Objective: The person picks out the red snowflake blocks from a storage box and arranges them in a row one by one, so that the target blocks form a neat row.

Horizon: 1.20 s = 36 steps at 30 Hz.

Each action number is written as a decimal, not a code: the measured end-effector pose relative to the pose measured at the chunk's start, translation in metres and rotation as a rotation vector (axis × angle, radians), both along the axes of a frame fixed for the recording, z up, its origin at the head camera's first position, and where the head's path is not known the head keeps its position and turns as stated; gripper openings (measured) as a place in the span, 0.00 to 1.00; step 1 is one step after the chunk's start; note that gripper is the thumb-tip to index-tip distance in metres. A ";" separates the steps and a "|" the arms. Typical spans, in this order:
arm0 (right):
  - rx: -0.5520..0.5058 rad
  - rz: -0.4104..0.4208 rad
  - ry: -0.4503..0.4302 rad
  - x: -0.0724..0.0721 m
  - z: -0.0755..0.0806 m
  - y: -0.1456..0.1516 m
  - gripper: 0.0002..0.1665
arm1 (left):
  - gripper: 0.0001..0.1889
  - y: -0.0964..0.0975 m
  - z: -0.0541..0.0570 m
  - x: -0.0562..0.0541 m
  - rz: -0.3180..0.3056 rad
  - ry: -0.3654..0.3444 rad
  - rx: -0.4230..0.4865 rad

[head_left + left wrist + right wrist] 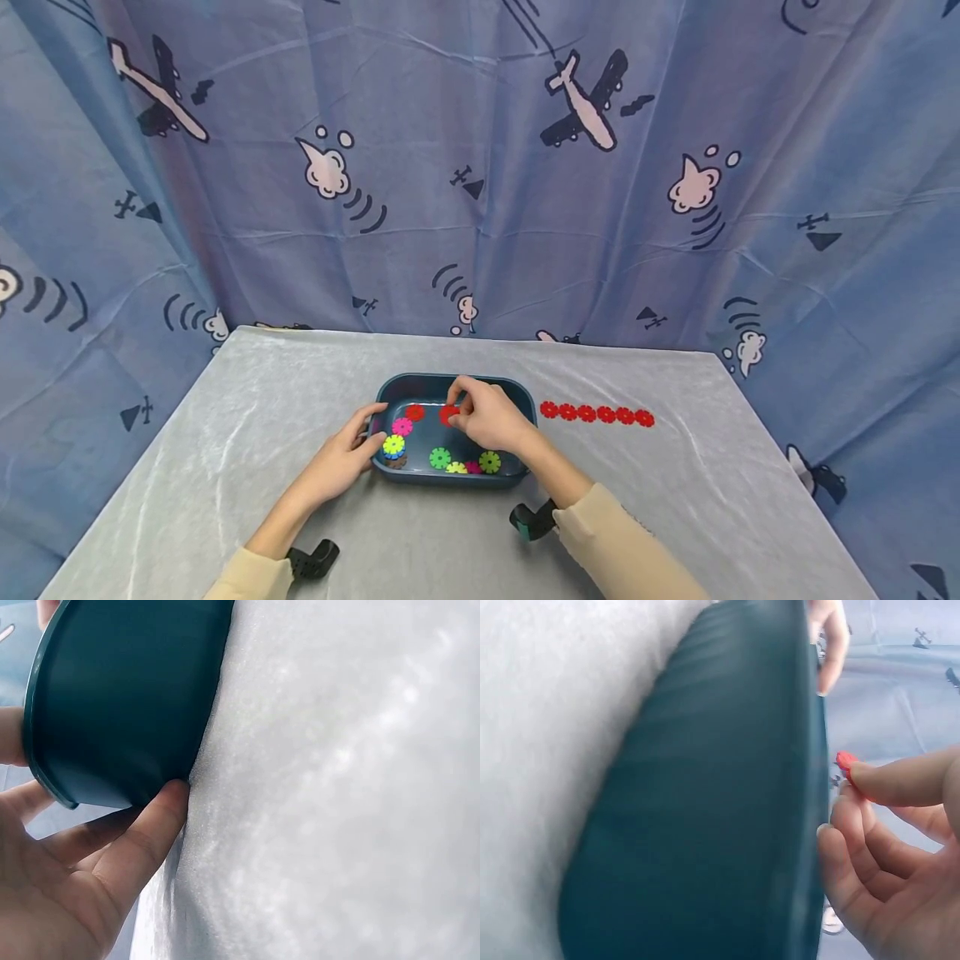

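A dark teal plastic bin stands on the table with notched plastic discs inside. My left hand grips the bin's left end; in the left wrist view its fingers lie against the outer wall. Over the bin, my right hand pinches a red notched disc between thumb and fingers. That red disc shows just past the rim in the right wrist view. Another red disc lies in the bin near a pink disc. Yellow and green discs are near the front wall.
A row of several red discs lies edge to edge on the pale cloth-covered table, right of the bin. A blue curtain printed with planes hangs behind and at both sides. Black wrist cameras sit by both forearms.
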State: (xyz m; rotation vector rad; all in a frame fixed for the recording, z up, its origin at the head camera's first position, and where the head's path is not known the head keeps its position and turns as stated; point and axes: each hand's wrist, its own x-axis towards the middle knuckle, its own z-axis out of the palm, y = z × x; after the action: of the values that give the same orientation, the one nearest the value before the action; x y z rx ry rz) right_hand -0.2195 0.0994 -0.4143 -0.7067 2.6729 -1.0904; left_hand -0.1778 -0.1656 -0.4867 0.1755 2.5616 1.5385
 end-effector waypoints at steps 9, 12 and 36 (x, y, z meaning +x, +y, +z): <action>-0.051 -0.054 0.060 0.006 0.014 0.025 0.09 | 0.25 -0.001 0.002 0.001 0.000 0.006 0.002; -0.091 -0.058 0.073 0.007 0.015 0.035 0.09 | 0.25 -0.001 0.002 0.000 0.004 0.008 0.001; -0.091 -0.316 0.153 0.001 -0.027 0.157 0.11 | 0.26 0.000 0.004 0.001 -0.006 0.003 0.001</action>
State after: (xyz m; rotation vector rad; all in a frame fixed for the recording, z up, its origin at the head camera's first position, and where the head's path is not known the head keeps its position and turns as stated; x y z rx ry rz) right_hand -0.2190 0.2567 -0.4411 -0.4028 2.9548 -1.2857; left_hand -0.1769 -0.1655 -0.4831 0.1852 2.5600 1.5390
